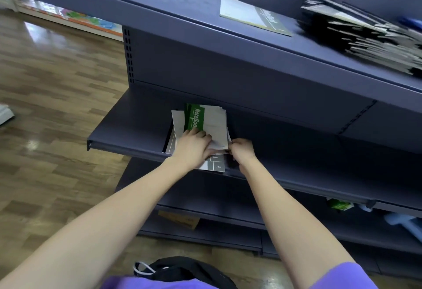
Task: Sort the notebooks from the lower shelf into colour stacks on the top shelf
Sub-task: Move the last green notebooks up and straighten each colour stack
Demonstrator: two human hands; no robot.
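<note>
Head view: a loose pile of notebooks [201, 129] is seen at mid-frame on the lower shelf [127, 129], with a green-covered one [194, 117] among pale ones. The left hand [194, 146] is laid over the pile, fingers curled on its near edge, while the right hand [242, 149] is pinched on the pile's right corner. A pick-up from the lower shelf is judged to be in hand. On the top shelf [159, 12], a single pale notebook [253, 16] and a dark fanned stack [360, 35] are set at upper right. Next, one notebook must be separated, lifted and matched to its colour stack above.
</note>
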